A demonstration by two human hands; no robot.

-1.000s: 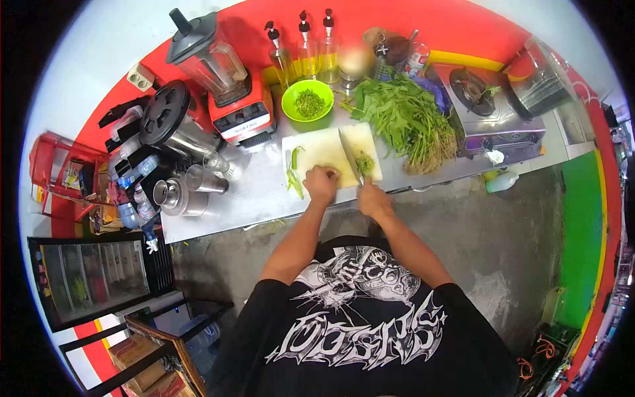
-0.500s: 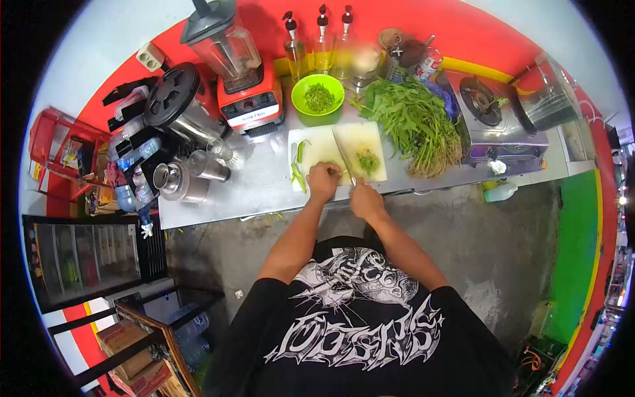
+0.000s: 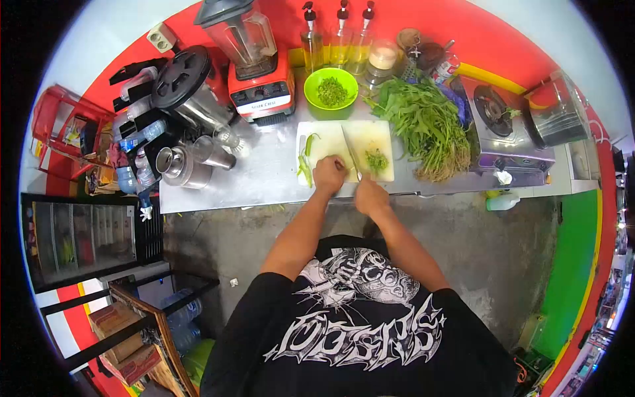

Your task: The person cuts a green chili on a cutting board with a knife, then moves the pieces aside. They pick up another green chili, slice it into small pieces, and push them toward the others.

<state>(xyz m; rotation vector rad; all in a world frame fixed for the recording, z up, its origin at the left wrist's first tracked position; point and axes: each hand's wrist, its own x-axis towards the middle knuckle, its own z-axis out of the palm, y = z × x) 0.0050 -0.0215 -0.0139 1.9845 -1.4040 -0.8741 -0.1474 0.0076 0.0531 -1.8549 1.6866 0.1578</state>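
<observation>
On the white cutting board (image 3: 322,131), my right hand (image 3: 372,197) grips a kitchen knife (image 3: 350,149), its blade pointing away from me. My left hand (image 3: 331,173) is just left of the blade with fingers curled and pressed to the board. A bit of green chili shows by its fingertips, mostly hidden. Whole long green chilies (image 3: 307,159) lie along the board's left side. To the right of the blade sits a small heap of chopped green chili (image 3: 376,161). Behind the board stands a lime-green bowl (image 3: 312,99) with chopped greens in it.
A large bunch of leafy greens (image 3: 430,126) with roots lies right of the board, beside a gas stove (image 3: 512,135). At the back are a red blender (image 3: 261,96) and pump bottles (image 3: 340,40). Metal and clear containers (image 3: 188,169) stand left on the steel counter (image 3: 264,162).
The view has shifted slightly, so the counter's things appear a little further right. My left fingers have curled in more beside the blade. The knife stays in my right hand.
</observation>
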